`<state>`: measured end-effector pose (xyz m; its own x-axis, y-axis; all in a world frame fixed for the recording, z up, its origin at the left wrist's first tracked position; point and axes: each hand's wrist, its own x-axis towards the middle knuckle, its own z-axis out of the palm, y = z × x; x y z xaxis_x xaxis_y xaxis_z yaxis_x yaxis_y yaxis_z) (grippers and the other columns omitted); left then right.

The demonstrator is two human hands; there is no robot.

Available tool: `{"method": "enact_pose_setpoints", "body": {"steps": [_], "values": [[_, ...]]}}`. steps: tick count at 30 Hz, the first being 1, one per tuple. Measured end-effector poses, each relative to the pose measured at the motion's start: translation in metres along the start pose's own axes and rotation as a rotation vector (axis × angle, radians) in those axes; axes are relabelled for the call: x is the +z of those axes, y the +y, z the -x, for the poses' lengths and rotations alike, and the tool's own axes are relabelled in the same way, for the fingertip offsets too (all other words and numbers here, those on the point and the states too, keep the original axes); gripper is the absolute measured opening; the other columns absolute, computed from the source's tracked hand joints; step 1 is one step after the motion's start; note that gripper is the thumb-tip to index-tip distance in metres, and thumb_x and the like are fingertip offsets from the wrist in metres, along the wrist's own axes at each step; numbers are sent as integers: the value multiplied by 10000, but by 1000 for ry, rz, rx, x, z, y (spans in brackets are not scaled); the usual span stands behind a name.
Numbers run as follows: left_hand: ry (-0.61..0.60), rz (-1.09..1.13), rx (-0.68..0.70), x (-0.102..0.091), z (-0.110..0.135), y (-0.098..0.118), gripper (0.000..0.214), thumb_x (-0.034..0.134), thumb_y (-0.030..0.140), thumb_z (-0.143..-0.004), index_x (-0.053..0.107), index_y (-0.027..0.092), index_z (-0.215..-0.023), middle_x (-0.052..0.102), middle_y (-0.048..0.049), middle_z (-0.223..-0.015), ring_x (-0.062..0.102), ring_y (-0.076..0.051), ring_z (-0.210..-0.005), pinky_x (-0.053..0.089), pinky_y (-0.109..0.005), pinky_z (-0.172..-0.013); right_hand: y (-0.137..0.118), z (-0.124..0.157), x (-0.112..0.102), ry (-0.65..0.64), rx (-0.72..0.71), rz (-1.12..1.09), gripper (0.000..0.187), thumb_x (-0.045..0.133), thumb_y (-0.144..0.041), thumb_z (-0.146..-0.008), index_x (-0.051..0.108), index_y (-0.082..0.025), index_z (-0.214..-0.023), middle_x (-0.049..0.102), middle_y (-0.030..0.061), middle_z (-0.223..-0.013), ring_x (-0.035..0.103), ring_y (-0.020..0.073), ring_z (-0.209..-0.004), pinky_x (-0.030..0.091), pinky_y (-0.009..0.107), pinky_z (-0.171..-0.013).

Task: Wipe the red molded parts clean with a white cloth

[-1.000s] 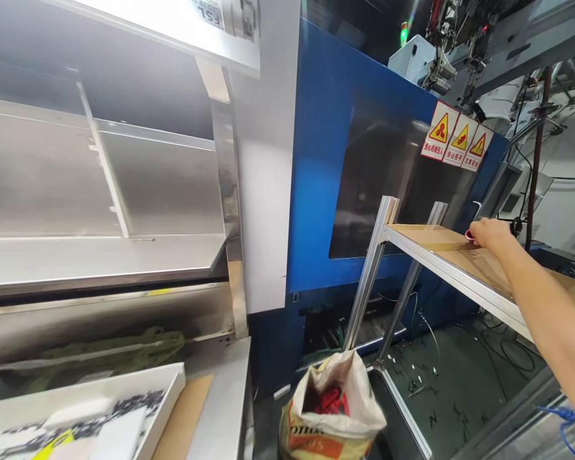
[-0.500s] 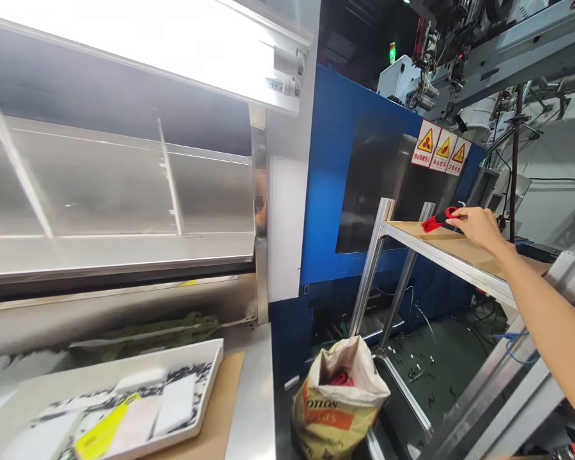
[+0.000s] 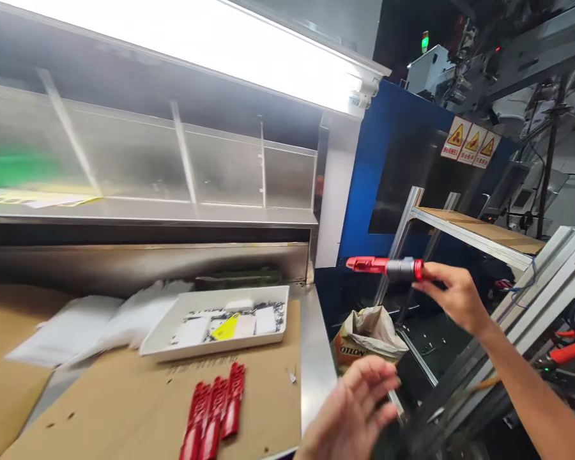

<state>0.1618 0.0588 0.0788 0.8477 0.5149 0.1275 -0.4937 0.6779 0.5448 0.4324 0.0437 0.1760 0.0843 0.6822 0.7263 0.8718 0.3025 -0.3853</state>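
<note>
Holding the red-and-grey part (image 3: 386, 266): my right hand (image 3: 453, 295) pinches its red end in mid-air, beside the bench (image 3: 317, 348).
Handling: likely light, stiff, smooth plastic; the grey collar (image 3: 401, 269) looks the surest hold.
Left hand (image 3: 352, 406): fingers loosely curled, grasping nothing.
Cardboard (image 3: 124, 409): under three red pieces (image 3: 214, 409) and a white tray (image 3: 211, 350).
Room: sack (image 3: 351, 350) below, rack (image 3: 479, 237) and blue machine (image 3: 363, 191) beyond.

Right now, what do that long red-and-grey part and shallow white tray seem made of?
Red-and-grey part: probably glossy plastic, by its highlights; its grey section could be metal. Shallow white tray: likely smooth plastic, given its even colour.
</note>
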Motion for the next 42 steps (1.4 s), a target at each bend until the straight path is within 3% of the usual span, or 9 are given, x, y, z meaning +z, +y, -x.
{"method": "enact_pose_setpoints", "body": {"steps": [5, 8, 12, 17, 22, 26, 32, 37, 42], "values": [[213, 365, -11, -34, 33, 13, 679, 854, 541, -640, 709, 139, -1168, 676, -147, -1267, 583, -293, -1212, 449, -388, -1057, -91, 88, 63, -430, -382, -91, 310, 534, -158, -949, 712, -281, -1172, 742, 72, -1163, 714, 224, -1041, 589, 339, -889], [469, 521, 47, -43, 59, 14, 310, 769, 298, -808, 742, 117, -1058, 752, -123, -1083, 681, -255, -1040, 448, -398, -1071, -117, 130, 99, -546, -441, -121, 384, 548, -121, -929, 652, -253, -1275, 621, 113, -1346, 609, 262, -1236, 535, 407, -1018], [775, 440, 275, -55, 88, 5, 231, 528, 180, -964, 759, 194, -958, 774, -66, -961, 714, -196, -981, 487, -373, -1032, -134, 174, 143, -534, 54, -353, 371, 682, -283, -846, 698, -301, -1216, 450, 117, -1498, 410, 359, -1393, 411, 553, -1102], [667, 148, 517, -67, 111, -16, 360, 852, 411, -694, 755, 267, -1009, 770, -61, -1017, 675, -235, -1091, 535, -310, -946, -165, 198, 184, -427, 706, -1067, 424, 667, -543, -826, 739, -278, -1149, 563, 107, -1432, 511, 326, -1330, 347, 482, -1154], [712, 63, 550, -60, 114, -23, 385, 855, 459, -676, 748, 290, -1004, 775, -38, -968, 671, -234, -1075, 522, -337, -953, -181, 195, 192, -313, 893, -1200, 397, 760, -488, -754, 775, -244, -1068, 622, 94, -1353, 516, 310, -1292, 372, 424, -1126], [716, -7, 553, -61, 112, -27, 394, 850, 479, -674, 739, 306, -1009, 779, -11, -955, 683, -191, -1000, 519, -268, -905, -176, 196, 191, -261, 924, -1195, 372, 771, -479, -733, 794, -230, -1009, 639, 103, -1310, 535, 310, -1251, 419, 412, -1072], [731, -333, 625, -67, 116, -29, 395, 836, 506, -674, 756, 280, -988, 760, -41, -897, 658, -286, -1047, 485, -367, -985, -169, 197, 195, -278, 887, -1237, 354, 757, -506, -723, 800, -234, -945, 706, 79, -1142, 589, 294, -1152, 409, 406, -1066], [538, -636, 613, -60, 124, -24, 294, 872, 452, -631, 820, 248, -835, 771, -116, -792, 640, -380, -1060, 462, -440, -1032, -165, 199, 201, -304, 848, -1272, 370, 771, -541, -695, 802, -216, -869, 723, 66, -974, 627, 270, -999, 480, 364, -927], [679, -275, 636, -71, 121, -18, 436, 820, 478, -704, 737, 342, -1110, 772, -40, -918, 654, -292, -1113, 500, -377, -997, -171, 203, 199, -324, 847, -1332, 364, 776, -506, -715, 774, -238, -962, 702, 55, -1079, 632, 251, -1033, 464, 353, -972]]}}
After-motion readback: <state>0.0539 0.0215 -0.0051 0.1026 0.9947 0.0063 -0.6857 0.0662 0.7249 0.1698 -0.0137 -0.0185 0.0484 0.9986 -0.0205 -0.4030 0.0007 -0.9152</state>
